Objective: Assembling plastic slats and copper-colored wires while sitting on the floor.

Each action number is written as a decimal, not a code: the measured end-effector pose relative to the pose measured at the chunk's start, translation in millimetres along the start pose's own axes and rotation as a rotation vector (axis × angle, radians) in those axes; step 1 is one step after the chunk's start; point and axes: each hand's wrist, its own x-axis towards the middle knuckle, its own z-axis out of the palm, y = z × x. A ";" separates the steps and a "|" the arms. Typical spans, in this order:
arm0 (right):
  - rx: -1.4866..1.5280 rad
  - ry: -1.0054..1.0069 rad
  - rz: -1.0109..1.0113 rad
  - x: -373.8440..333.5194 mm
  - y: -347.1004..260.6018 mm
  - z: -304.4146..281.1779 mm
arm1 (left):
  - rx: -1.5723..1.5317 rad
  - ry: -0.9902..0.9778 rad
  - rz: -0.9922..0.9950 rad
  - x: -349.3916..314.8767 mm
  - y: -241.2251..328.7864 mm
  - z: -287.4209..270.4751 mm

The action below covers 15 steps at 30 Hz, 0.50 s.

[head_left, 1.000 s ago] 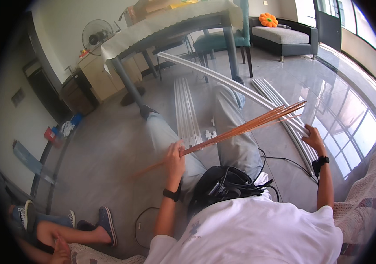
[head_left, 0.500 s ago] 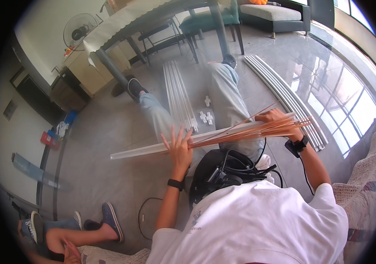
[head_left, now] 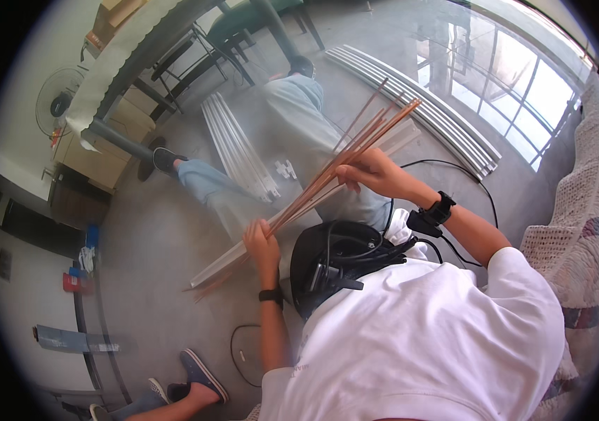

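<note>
A bundle of thin copper-coloured strips (head_left: pixel 369 140) slants across my lap, its upper right ends fanned apart. My left hand (head_left: pixel 262 245) is closed around the lower part of the bundle. Some strip ends stick out below that hand. Higher up, my right hand (head_left: pixel 377 175) grips the bundle between thumb and fingers. A long whitish rail (head_left: pixel 217 268) lies under the strips along nearly the same line. Whether my hands also touch this rail cannot be made out. Black wristbands are on both my wrists.
White rails (head_left: pixel 236 144) lie on the floor between my legs, beside small white connectors (head_left: pixel 285 169). More long rails (head_left: pixel 419 105) lie to the right. A black bag with cables (head_left: pixel 320 259) rests at my lap. Another person's shoe (head_left: pixel 203 373) is at lower left; a table leg (head_left: pixel 128 149) stands far left.
My left hand, spread open before, has closed around the strips. The bundle and rail have tilted more steeply, right end up. The whole view has turned.
</note>
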 end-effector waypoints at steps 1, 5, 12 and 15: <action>-0.002 0.036 0.037 0.4 0.9 4.0 | 0.011 0.000 0.020 -1.2 -1.1 1.3; -0.033 0.089 0.097 0.0 1.3 5.2 | 0.012 -0.008 -0.025 -5.7 -3.9 3.7; -0.090 0.072 0.057 -4.6 -2.0 -2.1 | 0.001 0.001 -0.031 -5.1 -3.3 3.5; -0.037 0.057 0.066 -5.4 4.4 1.4 | 0.000 -0.009 -0.029 -5.7 -2.4 2.4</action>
